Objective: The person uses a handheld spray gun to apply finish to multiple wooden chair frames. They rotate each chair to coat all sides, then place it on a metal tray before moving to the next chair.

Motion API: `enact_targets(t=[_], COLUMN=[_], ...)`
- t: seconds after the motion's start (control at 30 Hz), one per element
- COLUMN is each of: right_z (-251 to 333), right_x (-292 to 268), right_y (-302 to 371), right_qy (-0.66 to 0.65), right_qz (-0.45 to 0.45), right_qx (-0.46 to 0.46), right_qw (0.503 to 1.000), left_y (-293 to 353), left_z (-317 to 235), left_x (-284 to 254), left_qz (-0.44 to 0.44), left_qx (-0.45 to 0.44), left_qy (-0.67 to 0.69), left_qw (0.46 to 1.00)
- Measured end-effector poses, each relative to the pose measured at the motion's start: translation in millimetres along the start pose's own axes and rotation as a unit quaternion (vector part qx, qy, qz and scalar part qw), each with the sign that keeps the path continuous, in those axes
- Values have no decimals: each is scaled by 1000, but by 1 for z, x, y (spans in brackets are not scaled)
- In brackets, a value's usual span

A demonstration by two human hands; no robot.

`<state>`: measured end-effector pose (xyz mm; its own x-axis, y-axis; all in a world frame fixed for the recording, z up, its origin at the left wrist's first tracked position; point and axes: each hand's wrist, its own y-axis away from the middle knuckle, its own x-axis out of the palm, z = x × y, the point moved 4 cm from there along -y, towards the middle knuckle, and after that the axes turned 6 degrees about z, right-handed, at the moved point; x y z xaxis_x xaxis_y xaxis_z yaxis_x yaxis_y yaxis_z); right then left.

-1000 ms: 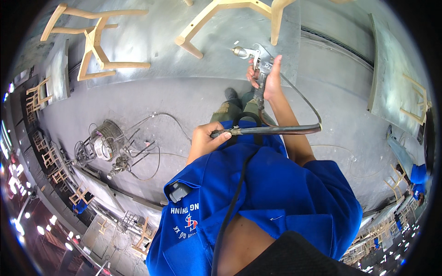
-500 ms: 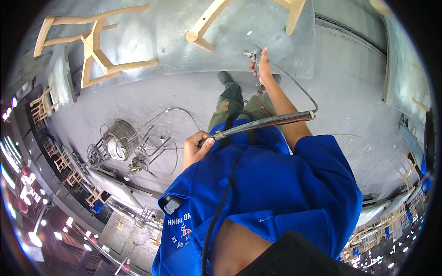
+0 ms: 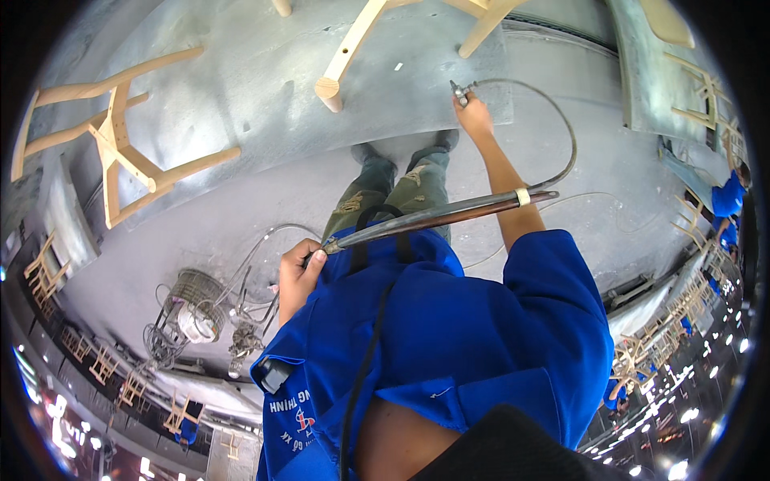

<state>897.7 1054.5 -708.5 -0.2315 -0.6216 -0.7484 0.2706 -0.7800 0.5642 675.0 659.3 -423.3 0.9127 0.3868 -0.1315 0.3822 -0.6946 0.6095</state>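
My right hand [image 3: 475, 115], arm stretched out past the table's near edge, is closed around a metal spray gun [image 3: 460, 93] with a thin grey hose [image 3: 571, 132] looping away from it. Down at my left side, my left hand [image 3: 300, 271] grips the end of a thick hose bundle [image 3: 429, 215]. That bundle slants across my waist and over my right forearm, with a pale tie near its far end. Nearest the spray gun is the leg of a wooden chair frame [image 3: 353, 52] on the grey table [image 3: 273, 104]; the gun is apart from it.
Another wooden chair frame [image 3: 120, 144] lies at the table's left. On the floor to my left stand a wire basket [image 3: 195, 301] and a pump [image 3: 245, 341] with tangled hoses. People in blue [image 3: 728, 196] work at far right, near a second table [image 3: 654, 88].
My view has shifted and turned. The spray gun has tilted, now pointing away from me, and its hose bows wider to the right. Both hands keep their hold.
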Motion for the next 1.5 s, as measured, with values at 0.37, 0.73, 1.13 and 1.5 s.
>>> enact_targets(t=[0.37, 0.73, 1.13, 1.5], right_z=[120, 155, 142, 59], right_x=[-222, -334, -271, -229], right_y=[192, 411, 399, 327], right_qy=[125, 114, -45, -376], right_qz=[-213, -496, -303, -86], right_qx=[-186, -180, -155, -68], right_qw=[951, 842, 939, 920], left_y=[-65, -194, -375, -288], left_z=[23, -25, -25, 27], left_x=[-16, -9, 3, 10], left_qz=[165, -24, 104, 32], left_qx=[124, 306, -35, -52], left_qy=[80, 44, -42, 87], left_qw=[975, 951, 993, 994])
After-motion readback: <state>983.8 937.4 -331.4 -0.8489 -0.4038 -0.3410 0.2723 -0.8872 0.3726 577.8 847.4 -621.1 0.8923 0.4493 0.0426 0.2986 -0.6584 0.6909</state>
